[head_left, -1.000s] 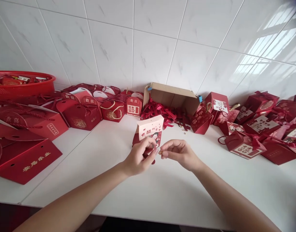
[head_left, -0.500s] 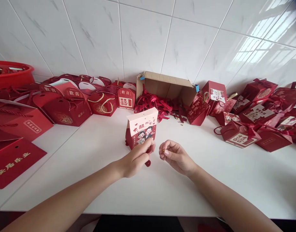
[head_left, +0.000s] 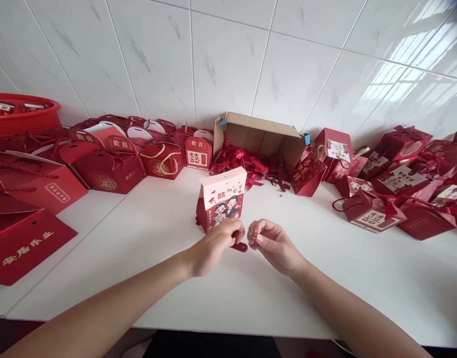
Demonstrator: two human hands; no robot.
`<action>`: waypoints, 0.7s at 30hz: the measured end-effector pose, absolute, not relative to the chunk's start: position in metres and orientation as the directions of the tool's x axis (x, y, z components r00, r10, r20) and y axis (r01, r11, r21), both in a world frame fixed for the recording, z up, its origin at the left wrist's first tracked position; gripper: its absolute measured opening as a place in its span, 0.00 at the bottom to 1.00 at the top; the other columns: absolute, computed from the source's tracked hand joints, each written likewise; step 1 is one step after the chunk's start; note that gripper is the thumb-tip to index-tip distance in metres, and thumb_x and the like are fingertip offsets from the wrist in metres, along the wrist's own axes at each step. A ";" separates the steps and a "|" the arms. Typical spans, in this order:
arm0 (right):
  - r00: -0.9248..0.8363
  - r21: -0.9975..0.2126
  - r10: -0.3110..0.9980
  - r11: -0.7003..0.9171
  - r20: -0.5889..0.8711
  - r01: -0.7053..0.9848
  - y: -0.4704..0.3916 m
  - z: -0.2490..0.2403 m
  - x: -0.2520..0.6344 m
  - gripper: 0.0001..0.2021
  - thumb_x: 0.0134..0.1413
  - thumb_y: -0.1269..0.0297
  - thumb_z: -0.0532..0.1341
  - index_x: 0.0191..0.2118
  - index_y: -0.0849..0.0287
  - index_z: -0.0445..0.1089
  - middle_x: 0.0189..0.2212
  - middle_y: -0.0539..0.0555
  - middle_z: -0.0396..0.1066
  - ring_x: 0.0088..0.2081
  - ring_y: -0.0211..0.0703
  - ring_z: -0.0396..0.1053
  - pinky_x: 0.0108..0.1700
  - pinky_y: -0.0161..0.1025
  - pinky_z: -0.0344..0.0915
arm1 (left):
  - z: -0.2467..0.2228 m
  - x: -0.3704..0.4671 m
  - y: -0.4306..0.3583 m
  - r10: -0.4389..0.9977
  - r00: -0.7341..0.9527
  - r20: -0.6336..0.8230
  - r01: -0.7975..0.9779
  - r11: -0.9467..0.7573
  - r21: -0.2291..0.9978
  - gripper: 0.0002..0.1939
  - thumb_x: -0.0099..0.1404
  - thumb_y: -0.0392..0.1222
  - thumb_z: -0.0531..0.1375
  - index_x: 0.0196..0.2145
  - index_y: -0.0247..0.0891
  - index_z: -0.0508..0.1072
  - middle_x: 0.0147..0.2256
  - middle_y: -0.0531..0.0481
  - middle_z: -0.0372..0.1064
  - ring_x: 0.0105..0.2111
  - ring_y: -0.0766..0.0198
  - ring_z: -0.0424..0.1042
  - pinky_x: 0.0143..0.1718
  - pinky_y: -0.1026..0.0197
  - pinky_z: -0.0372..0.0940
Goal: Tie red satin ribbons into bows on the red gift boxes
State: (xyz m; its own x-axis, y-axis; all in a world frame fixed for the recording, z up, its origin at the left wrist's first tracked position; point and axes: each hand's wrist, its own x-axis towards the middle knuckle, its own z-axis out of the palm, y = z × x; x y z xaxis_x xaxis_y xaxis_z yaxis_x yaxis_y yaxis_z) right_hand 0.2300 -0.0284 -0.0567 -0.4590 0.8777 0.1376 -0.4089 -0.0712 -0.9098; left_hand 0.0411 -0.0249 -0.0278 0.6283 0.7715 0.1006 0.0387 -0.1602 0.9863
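Observation:
A small red gift box (head_left: 224,199) with a pale pink top flap and a cartoon couple on its front stands upright on the white table. Just in front of it, my left hand (head_left: 217,243) is closed on a dark red strap (head_left: 239,246). The strap's rounded end has a small hole and sticks out below my fingers. Close by on the right, my right hand (head_left: 276,246) pinches a tiny gold-coloured piece (head_left: 256,235) between thumb and fingertips. My hands are a small gap apart.
Behind the box, an open cardboard carton (head_left: 264,130) lies with red ribbons (head_left: 238,161) spilling out. Red gift boxes line the left side (head_left: 105,169) and crowd the right (head_left: 373,211). A red basin (head_left: 23,122) stands at the far left, against a tiled wall.
My left hand has turned slightly, and the strap's end has swung up and right, toward my right hand. The right hand keeps its pinch. The whole view has shifted a little.

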 end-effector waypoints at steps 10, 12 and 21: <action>-0.416 -0.949 0.887 0.071 0.201 -0.308 -0.037 -0.053 0.225 0.03 0.54 0.67 0.64 0.31 0.56 0.69 0.29 0.49 0.62 0.33 0.35 0.59 0.36 0.34 0.56 | -0.027 0.043 -0.029 0.804 0.571 0.167 0.378 -0.438 0.815 0.09 0.59 0.31 0.46 0.36 0.39 0.59 0.32 0.50 0.57 0.36 0.60 0.60 0.40 0.53 0.66; -0.413 -0.957 0.888 0.088 0.201 -0.276 -0.040 -0.051 0.223 0.03 0.53 0.66 0.64 0.31 0.57 0.69 0.28 0.49 0.62 0.33 0.35 0.60 0.37 0.35 0.57 | -0.028 0.043 -0.031 0.762 0.594 0.258 0.478 -0.592 0.649 0.14 0.56 0.28 0.47 0.40 0.39 0.59 0.34 0.49 0.60 0.36 0.58 0.59 0.41 0.50 0.62; -0.366 -0.990 0.920 0.120 0.139 -0.074 -0.043 -0.051 0.221 0.07 0.54 0.61 0.63 0.31 0.58 0.67 0.28 0.50 0.64 0.31 0.37 0.60 0.34 0.37 0.57 | -0.035 0.043 -0.030 0.681 0.605 0.413 0.505 -0.729 0.462 0.20 0.55 0.26 0.47 0.46 0.37 0.59 0.36 0.46 0.64 0.35 0.56 0.59 0.39 0.53 0.59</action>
State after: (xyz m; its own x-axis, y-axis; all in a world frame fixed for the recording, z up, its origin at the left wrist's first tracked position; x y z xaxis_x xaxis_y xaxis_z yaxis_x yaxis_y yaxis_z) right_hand 0.2206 -0.0426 -0.0510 -0.3660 0.9202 0.1389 -0.0739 0.1200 -0.9900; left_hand 0.0431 -0.0298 -0.0346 0.6051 0.6808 0.4127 0.5055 -0.7290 0.4615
